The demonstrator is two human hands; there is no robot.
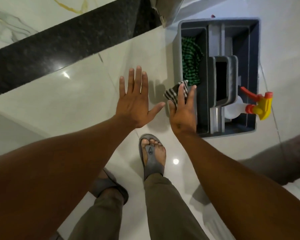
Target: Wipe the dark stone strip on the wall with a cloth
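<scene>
The dark speckled stone strip (59, 47) runs slantwise across the upper left, between a white marble wall and the glossy floor. My right hand (183, 110) grips a black-and-white striped cloth (174, 92) at the left rim of a grey caddy (253, 80). My left hand (137, 99) hovers beside it, flat, fingers spread, holding nothing. The strip lies well to the left of both hands.
The caddy stands on the white floor and holds a green-and-black checked cloth (190, 63) and a spray bottle with a yellow and red trigger (260, 106). My feet in grey sandals (151, 156) are below the hands. A dark shape (287, 158) lies at the right edge.
</scene>
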